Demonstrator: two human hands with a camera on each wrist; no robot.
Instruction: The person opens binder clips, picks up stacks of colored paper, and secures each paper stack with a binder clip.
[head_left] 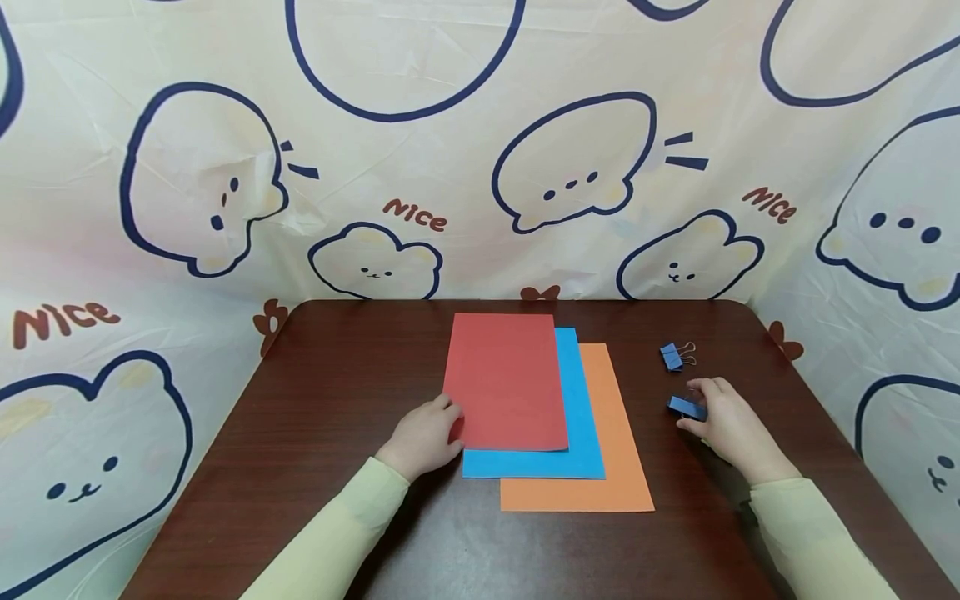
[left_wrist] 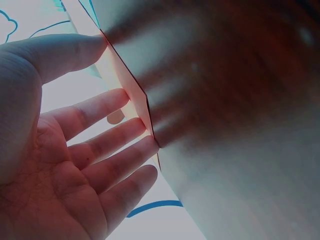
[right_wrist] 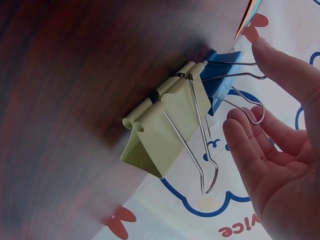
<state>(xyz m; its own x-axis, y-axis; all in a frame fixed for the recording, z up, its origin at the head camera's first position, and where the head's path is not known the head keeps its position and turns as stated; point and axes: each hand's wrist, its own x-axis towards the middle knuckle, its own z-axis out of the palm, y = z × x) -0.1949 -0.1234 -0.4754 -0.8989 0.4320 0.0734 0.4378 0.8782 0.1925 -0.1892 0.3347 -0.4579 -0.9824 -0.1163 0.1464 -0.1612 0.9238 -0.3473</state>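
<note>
Red sheet, left fingers touching edge; backdrop reads "Nice".

The person wears long sleeves in a pale yellow-green, plain and matte. The left sleeve runs down to the wrist, widening toward the elbow, with soft creases close to its cuff. The right sleeve matches it in colour and cut, also lightly wrinkled near the wrist. Both the left hand and the right hand are bare, and fine creases line the left palm.
</note>
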